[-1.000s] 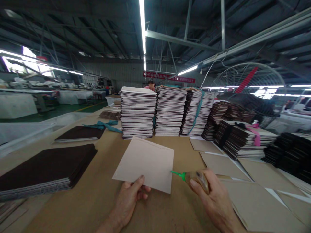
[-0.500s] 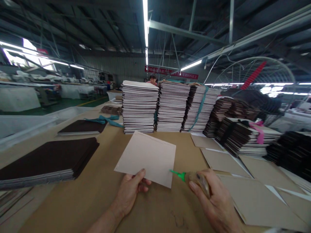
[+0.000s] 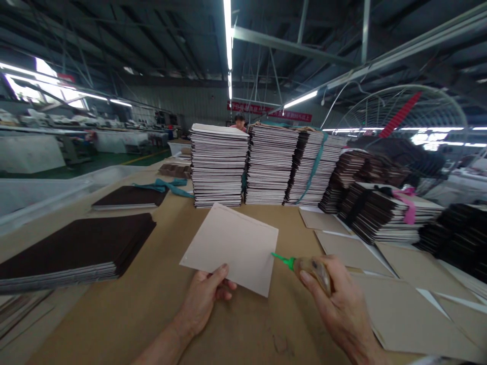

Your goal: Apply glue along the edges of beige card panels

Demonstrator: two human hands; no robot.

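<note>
My left hand (image 3: 207,296) pinches the near edge of a pale, roughly square board (image 3: 234,248), thumb on top and fingers beneath. The board is tilted above the brown table (image 3: 228,329). In my right hand (image 3: 342,299) is a glue bottle (image 3: 312,271), cloudy and brownish, with my fingers wrapped round it. Its thin green nozzle (image 3: 283,260) points left, and the tip is at the board's right edge. Whether the tip touches the board I cannot tell.
Tall stacks of dark-and-white panels (image 3: 219,167) stand at the back. Dark brown panels (image 3: 76,248) lie at left beside a teal strap (image 3: 167,186). Flat grey-beige boards (image 3: 411,309) overlap at right. Behind them are tied bundles (image 3: 380,213) and a large fan (image 3: 407,111).
The glue bottle in my right hand has moved slightly away from me and right, along the board's right edge. The board has turned a little; my left hand stays nearly still.
</note>
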